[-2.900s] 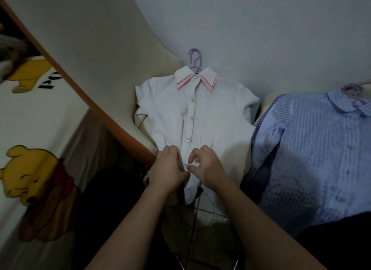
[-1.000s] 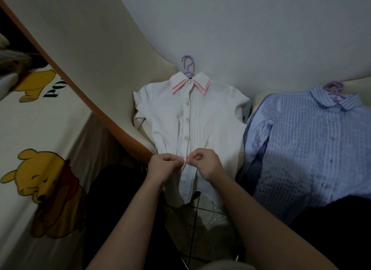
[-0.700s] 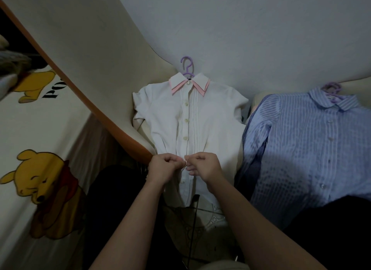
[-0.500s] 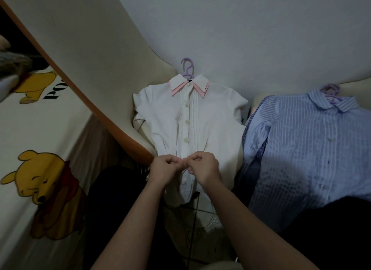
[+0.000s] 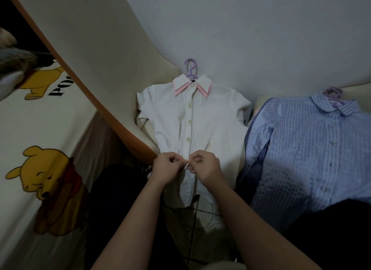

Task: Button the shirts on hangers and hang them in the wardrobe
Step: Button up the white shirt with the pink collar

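As our hands meet at the placket of the white shirt (image 5: 210, 119), which lies flat in the centre of the frame on its purple hanger (image 5: 190, 68), we judge the buttoning well advanced. Our left hand (image 5: 167, 167) has its fingers curled and pinches the left edge of the opening. Our right hand (image 5: 204, 165) is curled the same way and pinches the opposite edge. Between the two thumbs sits a sliver of cloth or a button, too small for us to say which.

Above the hands we count the collar button (image 5: 192, 85) and three more closed, so the upper half looks done. Below them one lower button (image 5: 184, 182) shows on the placket, and whether it is fastened we cannot tell. By our reckoning one or two fastenings are left on this shirt, and then the hanging, for which no wardrobe rail is in view.

At the right of the frame the blue striped shirt (image 5: 311, 149) lies on its own lilac hanger (image 5: 333, 94). Its front looks closed, and it is not yet hung.

The white shirt's long axis runs from the top of the frame to the bottom, leaning a little left toward the hem. Collar and hook point to the upper edge, toward the wall, and the hem points down at us. A bear-print sheet (image 5: 40, 179) fills the left of the frame
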